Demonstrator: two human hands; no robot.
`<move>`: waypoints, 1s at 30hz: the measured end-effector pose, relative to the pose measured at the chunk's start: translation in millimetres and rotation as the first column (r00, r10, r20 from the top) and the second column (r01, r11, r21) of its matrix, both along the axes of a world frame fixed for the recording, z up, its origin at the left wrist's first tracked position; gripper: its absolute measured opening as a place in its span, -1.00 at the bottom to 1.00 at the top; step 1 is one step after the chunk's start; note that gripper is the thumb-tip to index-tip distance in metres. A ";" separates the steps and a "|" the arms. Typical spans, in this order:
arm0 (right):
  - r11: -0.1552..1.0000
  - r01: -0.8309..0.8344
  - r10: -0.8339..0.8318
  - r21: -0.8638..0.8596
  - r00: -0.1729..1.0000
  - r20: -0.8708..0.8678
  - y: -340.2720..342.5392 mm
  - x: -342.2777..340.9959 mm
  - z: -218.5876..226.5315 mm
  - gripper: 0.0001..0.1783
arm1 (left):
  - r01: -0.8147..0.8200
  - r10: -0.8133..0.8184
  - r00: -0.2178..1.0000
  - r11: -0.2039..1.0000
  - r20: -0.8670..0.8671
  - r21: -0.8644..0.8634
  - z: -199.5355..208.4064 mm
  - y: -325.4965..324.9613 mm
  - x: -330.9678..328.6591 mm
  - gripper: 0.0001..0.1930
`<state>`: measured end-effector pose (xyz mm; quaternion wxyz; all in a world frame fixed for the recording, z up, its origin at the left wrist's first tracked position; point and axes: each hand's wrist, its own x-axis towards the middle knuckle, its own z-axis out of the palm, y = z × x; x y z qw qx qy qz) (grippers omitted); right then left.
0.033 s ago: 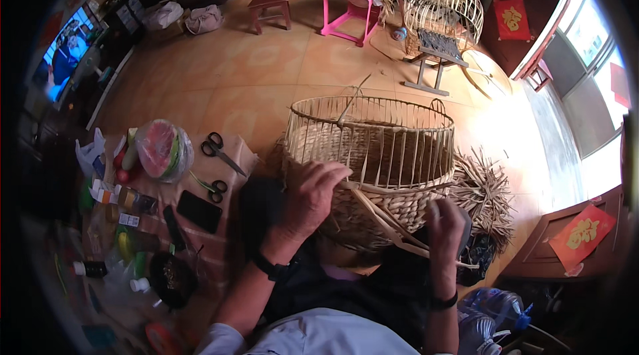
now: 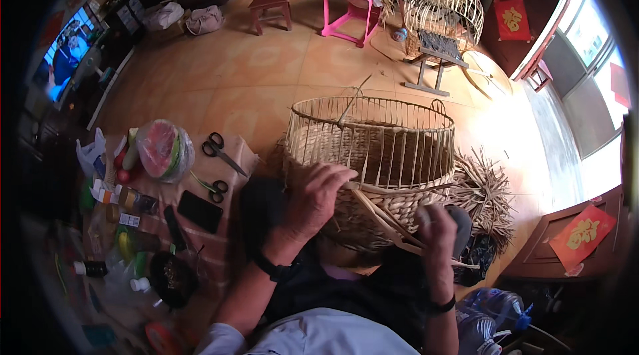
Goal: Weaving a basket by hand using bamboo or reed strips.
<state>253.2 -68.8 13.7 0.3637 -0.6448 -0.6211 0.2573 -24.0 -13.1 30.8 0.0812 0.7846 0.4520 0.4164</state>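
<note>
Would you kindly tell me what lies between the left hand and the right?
Between left hand and right hand, pale strips slant down in front of the basket, in the head view.

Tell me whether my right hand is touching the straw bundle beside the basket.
Apart. The head view shows your right hand to the left of the straw bundle, with your dark-clothed knee visible between them.
</note>
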 end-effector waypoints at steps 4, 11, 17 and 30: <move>0.969 -0.213 0.234 -0.122 0.951 0.204 -20.8 -35.4 -3.6 -0.58 | 0.105 -0.117 0.990 0.986 -0.082 -0.130 -11.2 -2.9 13.3 -0.63; 0.963 -0.271 0.230 0.009 0.833 0.504 -26.0 -28.2 30.3 -0.48 | 0.151 -0.149 0.988 0.955 0.027 -0.255 -13.4 -4.8 8.4 -0.54; 0.920 -0.388 0.288 0.059 0.769 0.570 -24.2 -19.1 27.2 -0.58 | 0.163 -0.177 0.984 0.952 -0.032 -0.260 -14.6 -3.4 7.3 -0.45; 0.655 -0.537 0.193 0.532 0.800 0.569 -11.7 -30.9 83.3 -0.64 | -0.008 0.008 1.000 1.000 0.001 -0.029 -32.3 -0.9 24.6 -0.71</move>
